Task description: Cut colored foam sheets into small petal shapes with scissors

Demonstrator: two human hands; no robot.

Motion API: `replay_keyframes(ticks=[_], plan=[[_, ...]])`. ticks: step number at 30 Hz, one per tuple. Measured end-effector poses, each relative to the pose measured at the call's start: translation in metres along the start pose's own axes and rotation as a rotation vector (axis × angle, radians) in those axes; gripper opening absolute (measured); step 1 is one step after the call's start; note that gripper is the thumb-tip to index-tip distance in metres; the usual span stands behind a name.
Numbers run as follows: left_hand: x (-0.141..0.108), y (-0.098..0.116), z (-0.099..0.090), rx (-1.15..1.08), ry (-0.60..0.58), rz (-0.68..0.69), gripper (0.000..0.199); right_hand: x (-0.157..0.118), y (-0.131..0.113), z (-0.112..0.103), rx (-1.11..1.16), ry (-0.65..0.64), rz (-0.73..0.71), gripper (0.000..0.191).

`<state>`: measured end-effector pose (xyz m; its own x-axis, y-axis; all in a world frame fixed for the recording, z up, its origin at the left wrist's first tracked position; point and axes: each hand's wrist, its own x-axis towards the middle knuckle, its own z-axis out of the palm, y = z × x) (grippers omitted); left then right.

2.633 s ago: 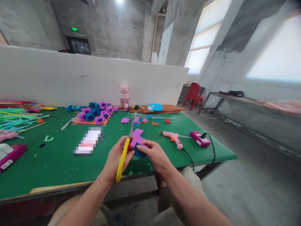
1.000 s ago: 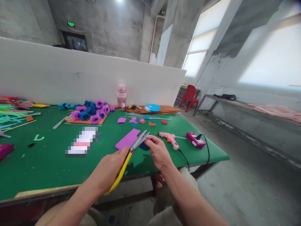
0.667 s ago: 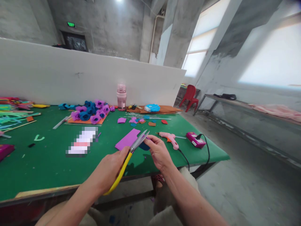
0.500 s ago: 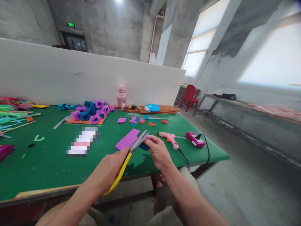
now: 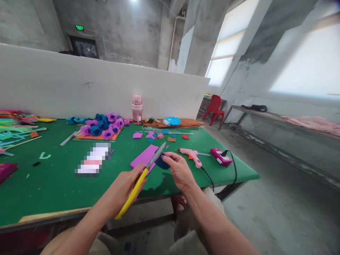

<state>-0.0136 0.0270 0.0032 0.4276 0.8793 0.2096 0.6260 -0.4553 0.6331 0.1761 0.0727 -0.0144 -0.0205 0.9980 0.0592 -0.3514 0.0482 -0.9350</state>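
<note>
My left hand (image 5: 130, 183) is closed around a pair of scissors (image 5: 135, 189) with yellow handles; the metal blades look closed and point up and to the right. Between the thumb and fingers of my right hand (image 5: 178, 169) is a dark blue foam piece (image 5: 162, 162) with a purple edge beside it, close to the blades. Beneath the scissors a larger purple foam sheet (image 5: 144, 156) lies on the table. Several small foam pieces in purple, blue, brown and red lie beyond my hands, among them a purple piece (image 5: 137, 135).
Right of my hands lie a pink glue gun (image 5: 191, 155) and a magenta power box (image 5: 220, 157) with black cords. Purple and blue foam flowers (image 5: 102, 126) sit at the back left of the green table (image 5: 61, 193). A pink bottle (image 5: 137, 109) stands by the white board (image 5: 106, 81).
The scissor blades have come together, and the handles have tilted slightly. A small purple scrap now shows just right of the blade tips. My right hand keeps its hold on the blue piece.
</note>
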Motion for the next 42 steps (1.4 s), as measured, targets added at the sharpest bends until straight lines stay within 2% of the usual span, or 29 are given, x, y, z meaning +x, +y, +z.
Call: replay_keyframes(ticks=[3, 5, 9, 12, 16, 20, 25, 28, 31, 35, 39, 42], plan=[[0.006, -0.008, -0.002, -0.223, 0.164, -0.033, 0.03, -0.003, 0.001, 0.003, -0.075, -0.02, 0.041, 0.02], [0.009, -0.01, -0.004, -0.338, 0.225, -0.062, 0.04, -0.007, 0.003, 0.007, -0.138, -0.051, 0.067, 0.019], [0.014, -0.009, 0.0, -0.512, 0.183, -0.179, 0.042, -0.012, 0.004, 0.015, -0.261, -0.107, 0.058, 0.015], [0.016, -0.011, 0.008, -0.543, 0.151, -0.163, 0.046, -0.015, 0.003, 0.018, -0.341, -0.167, 0.025, 0.012], [0.02, -0.012, 0.015, -0.567, 0.179, -0.167, 0.045, -0.015, 0.003, 0.02, -0.367, -0.2, 0.007, 0.01], [0.023, -0.003, 0.017, -0.693, 0.317, -0.222, 0.043, -0.011, 0.003, 0.021, -0.227, -0.141, 0.001, 0.024], [0.028, 0.002, 0.028, -0.951, 0.575, -0.314, 0.053, -0.004, 0.007, 0.024, 0.216, 0.005, 0.17, 0.051], [0.033, 0.002, 0.035, -1.08, 0.667, -0.342, 0.056, -0.006, 0.015, 0.032, 0.284, 0.036, 0.141, 0.041], [0.038, 0.004, 0.042, -1.164, 0.705, -0.346, 0.057, -0.01, 0.022, 0.043, 0.277, 0.026, 0.04, 0.033], [0.043, 0.008, 0.053, -1.203, 0.721, -0.334, 0.057, -0.01, 0.028, 0.053, 0.341, 0.061, 0.0, 0.028], [0.043, 0.005, 0.058, -1.199, 0.736, -0.332, 0.059, -0.006, 0.026, 0.051, 0.342, 0.135, -0.021, 0.024], [0.041, -0.001, 0.052, -1.111, 0.709, -0.337, 0.062, -0.004, 0.021, 0.044, 0.266, 0.149, -0.026, 0.021]])
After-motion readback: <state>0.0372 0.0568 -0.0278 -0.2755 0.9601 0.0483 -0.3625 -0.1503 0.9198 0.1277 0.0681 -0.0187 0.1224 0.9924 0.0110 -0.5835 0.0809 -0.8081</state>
